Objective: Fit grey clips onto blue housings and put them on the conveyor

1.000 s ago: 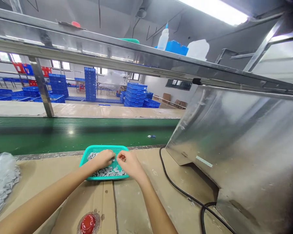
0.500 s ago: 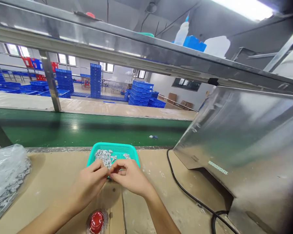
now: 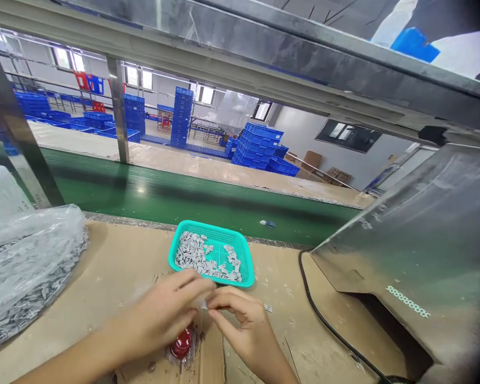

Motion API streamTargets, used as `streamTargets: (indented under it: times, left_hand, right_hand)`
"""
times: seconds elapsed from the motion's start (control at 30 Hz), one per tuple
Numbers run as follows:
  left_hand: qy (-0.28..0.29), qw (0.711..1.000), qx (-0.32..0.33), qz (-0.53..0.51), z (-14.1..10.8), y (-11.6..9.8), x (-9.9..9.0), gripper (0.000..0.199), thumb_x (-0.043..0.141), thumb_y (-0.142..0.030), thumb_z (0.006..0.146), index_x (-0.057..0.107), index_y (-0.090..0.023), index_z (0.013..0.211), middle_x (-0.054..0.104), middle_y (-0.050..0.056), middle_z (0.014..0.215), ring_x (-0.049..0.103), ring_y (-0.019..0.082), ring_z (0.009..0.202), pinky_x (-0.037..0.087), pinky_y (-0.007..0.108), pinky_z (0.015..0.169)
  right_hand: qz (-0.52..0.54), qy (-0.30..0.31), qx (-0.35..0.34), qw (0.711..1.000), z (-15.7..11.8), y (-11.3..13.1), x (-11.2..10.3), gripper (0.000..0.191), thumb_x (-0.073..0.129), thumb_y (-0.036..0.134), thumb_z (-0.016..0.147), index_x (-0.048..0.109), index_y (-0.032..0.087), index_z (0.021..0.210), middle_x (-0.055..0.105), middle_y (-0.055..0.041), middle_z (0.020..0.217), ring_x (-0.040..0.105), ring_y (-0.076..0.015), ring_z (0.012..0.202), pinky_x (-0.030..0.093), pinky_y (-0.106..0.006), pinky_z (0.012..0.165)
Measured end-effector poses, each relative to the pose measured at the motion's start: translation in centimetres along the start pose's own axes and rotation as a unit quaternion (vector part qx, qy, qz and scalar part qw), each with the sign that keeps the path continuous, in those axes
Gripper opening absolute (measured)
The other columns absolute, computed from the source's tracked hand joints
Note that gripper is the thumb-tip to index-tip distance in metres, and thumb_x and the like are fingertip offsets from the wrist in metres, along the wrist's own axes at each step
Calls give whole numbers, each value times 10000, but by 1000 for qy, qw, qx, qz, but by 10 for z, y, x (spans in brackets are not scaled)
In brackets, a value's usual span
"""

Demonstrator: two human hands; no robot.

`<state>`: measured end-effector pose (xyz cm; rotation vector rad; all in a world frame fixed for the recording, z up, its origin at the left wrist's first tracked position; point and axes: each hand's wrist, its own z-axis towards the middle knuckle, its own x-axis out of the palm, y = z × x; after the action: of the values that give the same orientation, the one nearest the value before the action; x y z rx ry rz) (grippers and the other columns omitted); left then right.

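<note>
My left hand [image 3: 172, 304] and my right hand [image 3: 242, 320] meet at the fingertips just below a turquoise basket [image 3: 246, 266]. Both are closed in a pinch around something small and pale between them, too small to make out. Many small grey pieces [image 3: 192, 250] lie in the basket, heaped mostly on its left side. A round red object [image 3: 181, 344] sits on the bench under my left hand, partly covered by it.
At the left lies a clear plastic bag [image 3: 32, 266] full of grey pieces. A black cable [image 3: 316, 314] runs beside a metal housing [image 3: 416, 256] on the right. Beyond the bench is a green belt [image 3: 164, 197]; a metal shelf [image 3: 264, 48] crosses above.
The view has tilted down and shifted left, so more of the bag and basket shows. My hands have moved from over the basket's front edge toward me, near the red object.
</note>
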<state>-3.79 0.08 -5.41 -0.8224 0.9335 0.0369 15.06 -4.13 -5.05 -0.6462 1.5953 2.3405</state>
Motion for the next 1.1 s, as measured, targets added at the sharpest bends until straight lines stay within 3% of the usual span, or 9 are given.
streamTargets:
  times: [0.1, 0.17, 0.23, 0.33, 0.43, 0.5, 0.77, 0.9, 1.1]
  left_hand:
    - [-85, 980, -161, -73, 25, 38, -9, 511, 582, -303, 691, 407, -265, 1169, 472, 56, 1081, 512, 185, 850, 438, 305, 715]
    - [-127, 940, -276, -157, 46, 68, -13, 436, 601, -364, 646, 472, -188, 1024, 534, 17, 764, 526, 164, 628, 441, 274, 544]
    - [-136, 914, -322, -206, 60, 95, -19, 349, 596, -360, 621, 469, -173, 886, 473, -40, 556, 480, 139, 463, 387, 235, 410]
    - [-179, 885, -350, -251, 60, 125, -36, 299, 597, -313, 574, 431, -178, 784, 474, -53, 514, 474, 117, 422, 365, 206, 381]
    - [-219, 862, -360, -282, 43, 139, -52, 339, 618, -317, 530, 418, -182, 768, 508, -48, 531, 499, 120, 441, 382, 207, 398]
    - [-223, 856, -358, -300, 35, 139, -52, 364, 637, -339, 517, 423, -184, 768, 513, -52, 531, 511, 127, 449, 387, 211, 400]
    - [-240, 847, -319, -352, 38, 132, -8, 380, 637, -415, 582, 442, -184, 812, 494, -62, 536, 454, 86, 420, 344, 182, 402]
    - [-259, 847, -291, -362, 28, 138, -4, 355, 602, -468, 626, 446, -185, 773, 460, -73, 514, 406, 67, 411, 303, 168, 403]
    - [-257, 862, -257, -353, 27, 140, 0, 296, 552, -436, 715, 480, -150, 726, 481, -45, 574, 433, 72, 478, 344, 195, 468]
  right_hand:
    - [72, -59, 54, 994, -7, -12, -4, 62, 580, 172, 734, 642, 177, 729, 627, -57, 780, 603, -171, 745, 518, -255, 658]
    - [115, -82, 79, 987, -14, -20, -7, 54, 615, 217, 714, 646, 173, 706, 621, -63, 758, 605, -176, 728, 530, -263, 656]
    - [143, -93, 94, 981, -21, -27, -9, 81, 643, 252, 698, 652, 172, 705, 620, -65, 756, 606, -176, 711, 535, -273, 665]
    - [177, -130, 115, 969, -31, -35, -14, 138, 665, 297, 685, 651, 175, 750, 632, -61, 757, 614, -169, 680, 539, -275, 671]
    - [181, -162, 132, 961, -34, -41, -20, 146, 674, 300, 678, 646, 179, 755, 636, -50, 725, 618, -164, 655, 540, -269, 672]
    - [164, -156, 122, 966, -34, -43, -20, 126, 680, 290, 667, 654, 177, 717, 637, -53, 727, 621, -172, 678, 541, -266, 682]
    - [19, -81, 72, 994, -34, -29, 14, 103, 575, 171, 746, 673, 199, 734, 658, -64, 785, 622, -185, 755, 534, -285, 697]
    - [-35, -43, 9, 998, -34, -22, 35, 155, 526, 123, 768, 663, 194, 769, 659, -60, 782, 617, -174, 735, 527, -285, 661]
    - [-87, -47, -55, 994, -37, -24, 48, 209, 455, 78, 800, 641, 167, 835, 641, -86, 829, 612, -166, 796, 529, -272, 693]
